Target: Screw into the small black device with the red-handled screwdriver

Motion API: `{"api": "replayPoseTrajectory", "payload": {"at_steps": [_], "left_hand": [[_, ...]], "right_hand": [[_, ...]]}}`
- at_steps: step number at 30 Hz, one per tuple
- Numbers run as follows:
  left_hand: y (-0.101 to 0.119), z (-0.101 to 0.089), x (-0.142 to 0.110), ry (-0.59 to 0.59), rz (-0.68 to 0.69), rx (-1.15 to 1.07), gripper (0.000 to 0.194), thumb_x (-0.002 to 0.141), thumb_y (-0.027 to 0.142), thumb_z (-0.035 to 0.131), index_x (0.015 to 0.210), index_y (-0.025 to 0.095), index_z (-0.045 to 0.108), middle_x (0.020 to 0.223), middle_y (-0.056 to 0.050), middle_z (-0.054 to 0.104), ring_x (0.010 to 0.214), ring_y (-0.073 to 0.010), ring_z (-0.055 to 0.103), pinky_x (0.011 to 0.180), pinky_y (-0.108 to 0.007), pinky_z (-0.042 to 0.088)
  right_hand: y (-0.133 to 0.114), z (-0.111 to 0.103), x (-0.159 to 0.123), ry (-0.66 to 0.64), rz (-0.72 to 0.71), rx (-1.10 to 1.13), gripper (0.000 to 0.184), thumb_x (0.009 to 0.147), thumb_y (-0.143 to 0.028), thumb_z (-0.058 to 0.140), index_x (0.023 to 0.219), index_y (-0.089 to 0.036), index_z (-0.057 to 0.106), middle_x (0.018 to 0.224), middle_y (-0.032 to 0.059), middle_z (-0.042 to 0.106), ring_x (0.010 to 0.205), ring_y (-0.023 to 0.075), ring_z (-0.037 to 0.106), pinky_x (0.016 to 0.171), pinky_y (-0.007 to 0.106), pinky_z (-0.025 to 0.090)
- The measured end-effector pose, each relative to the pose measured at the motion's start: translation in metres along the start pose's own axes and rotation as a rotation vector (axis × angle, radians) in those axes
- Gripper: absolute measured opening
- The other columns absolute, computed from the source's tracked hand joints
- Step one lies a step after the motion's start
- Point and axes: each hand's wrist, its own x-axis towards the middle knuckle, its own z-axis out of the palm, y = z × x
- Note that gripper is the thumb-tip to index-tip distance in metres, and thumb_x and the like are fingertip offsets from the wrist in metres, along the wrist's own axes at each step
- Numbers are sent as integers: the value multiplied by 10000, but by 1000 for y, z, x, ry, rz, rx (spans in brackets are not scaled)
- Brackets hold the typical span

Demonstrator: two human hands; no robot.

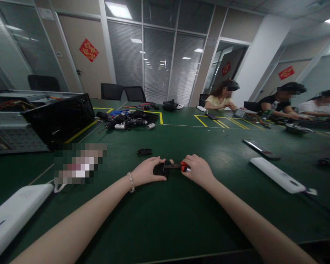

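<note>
My left hand (147,171), with a beaded bracelet (131,182) at the wrist, is closed around a small black part (161,170), whose exact kind I cannot make out. Red-handled pliers (176,166) are gripped in my right hand (197,169), their metal jaws pointing left and meeting the edge of the black part. Both hands are low over the green table (181,216). Just beyond my left hand lies a small dark plastic piece (144,151).
An opened computer case (60,121) stands on the left. White power banks (277,174) (19,209) lie on either side, with a phone (260,148) at right. A drill (112,123) and tools lie farther back. Several people sit at the far right, near a metal bowl (298,129).
</note>
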Motion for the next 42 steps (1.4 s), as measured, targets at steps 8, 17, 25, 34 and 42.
{"api": "replayPoseTrajectory", "payload": {"at_steps": [8, 17, 25, 34, 42], "left_hand": [[1, -2, 0, -6, -14, -15, 789, 641, 660, 545, 1289, 248, 365, 1349, -89, 365, 1231, -267, 337, 996, -405, 294], [-1, 0, 1, 6, -4, -7, 787, 639, 666, 541, 1281, 238, 383, 1340, -88, 379, 1218, -271, 356, 987, -402, 305], [3, -2, 0, 12, 0, -4, 767, 640, 636, 570, 1271, 238, 396, 1324, -87, 405, 1220, -260, 361, 993, -388, 300], [-1, -1, 1, 9, -8, -9, 781, 621, 641, 580, 1277, 267, 384, 1344, -77, 378, 1213, -273, 363, 987, -413, 304], [-1, -1, 1, 16, 40, -2, 756, 645, 628, 571, 1267, 234, 401, 1291, -71, 450, 1194, -260, 391, 992, -420, 307]], "right_hand": [[-1, -2, 1, -20, 16, 13, 150, 708, -285, 545, 800, -189, 612, 802, 32, 593, 713, 151, 493, 617, 264, 402], [-10, -15, -1, 9, -20, -117, 182, 714, -273, 560, 847, -161, 612, 863, 71, 597, 783, 190, 488, 657, 295, 383], [-6, -11, 0, 9, -17, -95, 166, 710, -269, 556, 831, -171, 612, 846, 67, 595, 777, 183, 491, 651, 286, 379], [-1, -5, 0, -32, 13, 0, 159, 702, -288, 555, 814, -194, 618, 814, 38, 596, 730, 159, 499, 621, 266, 402], [-6, -11, 0, -10, -3, -63, 176, 706, -284, 558, 833, -174, 612, 834, 51, 596, 741, 169, 491, 636, 281, 395]]}}
